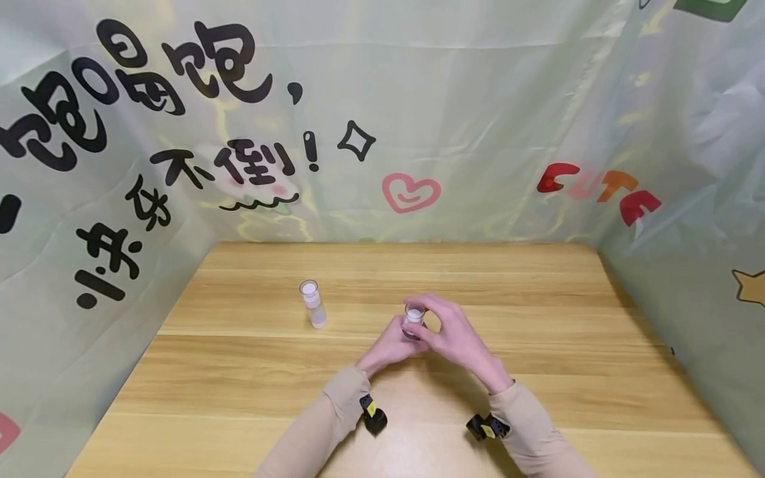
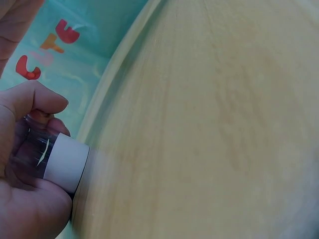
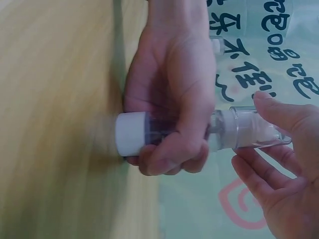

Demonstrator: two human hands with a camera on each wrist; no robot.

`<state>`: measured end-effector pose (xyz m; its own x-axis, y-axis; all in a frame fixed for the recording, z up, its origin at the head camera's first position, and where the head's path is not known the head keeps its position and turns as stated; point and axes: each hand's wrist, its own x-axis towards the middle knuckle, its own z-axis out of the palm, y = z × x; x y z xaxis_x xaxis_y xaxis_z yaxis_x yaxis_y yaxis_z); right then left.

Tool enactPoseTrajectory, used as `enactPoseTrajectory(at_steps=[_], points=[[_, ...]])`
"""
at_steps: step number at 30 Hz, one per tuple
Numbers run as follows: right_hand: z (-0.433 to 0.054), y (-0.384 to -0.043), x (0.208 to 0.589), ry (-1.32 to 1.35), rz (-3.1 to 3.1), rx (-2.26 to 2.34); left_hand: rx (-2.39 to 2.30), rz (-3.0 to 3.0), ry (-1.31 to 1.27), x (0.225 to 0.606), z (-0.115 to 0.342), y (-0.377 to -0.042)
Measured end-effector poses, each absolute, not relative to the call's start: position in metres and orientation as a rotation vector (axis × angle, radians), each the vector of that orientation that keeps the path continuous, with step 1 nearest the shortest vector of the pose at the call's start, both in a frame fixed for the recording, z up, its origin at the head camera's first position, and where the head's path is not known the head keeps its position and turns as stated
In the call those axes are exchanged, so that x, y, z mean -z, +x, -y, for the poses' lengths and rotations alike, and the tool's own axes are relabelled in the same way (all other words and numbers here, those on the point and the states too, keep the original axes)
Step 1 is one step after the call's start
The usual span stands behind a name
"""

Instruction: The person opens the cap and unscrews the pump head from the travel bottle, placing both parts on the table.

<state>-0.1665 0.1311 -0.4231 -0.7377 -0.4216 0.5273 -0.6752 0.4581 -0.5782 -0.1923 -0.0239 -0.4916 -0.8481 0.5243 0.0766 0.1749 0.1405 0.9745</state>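
My left hand (image 1: 393, 343) grips a small clear bottle (image 3: 160, 125) around its body, the fingers curled round it. The bottle's white base (image 2: 67, 163) sticks out below that hand, close over the table. At the top, my right hand (image 3: 286, 164) pinches the transparent cap (image 3: 269, 135) between thumb and fingers. A white pump collar (image 3: 228, 130) shows between the two hands. In the head view the hands cover most of the bottle, and its round top (image 1: 415, 313) shows between the right fingers.
A second bottle (image 1: 314, 305) of like shape, with a clear cap and white parts, stands upright on the wooden table (image 1: 239, 372) to the left of my hands. Printed cloth walls (image 1: 478, 133) enclose the back and sides of the table.
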Motion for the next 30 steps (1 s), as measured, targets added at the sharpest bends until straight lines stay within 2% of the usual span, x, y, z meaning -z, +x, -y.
enactPoseTrajectory(at_steps=[17,30], points=[[-0.161,-0.181,0.392,0.835,2.132,-1.148,-1.760,-2.136,0.601,0.492,0.022,-0.193],[-0.209,-0.196,0.410,0.564,2.341,-1.010,-1.792,-2.104,0.568,0.493,0.022,-0.192]])
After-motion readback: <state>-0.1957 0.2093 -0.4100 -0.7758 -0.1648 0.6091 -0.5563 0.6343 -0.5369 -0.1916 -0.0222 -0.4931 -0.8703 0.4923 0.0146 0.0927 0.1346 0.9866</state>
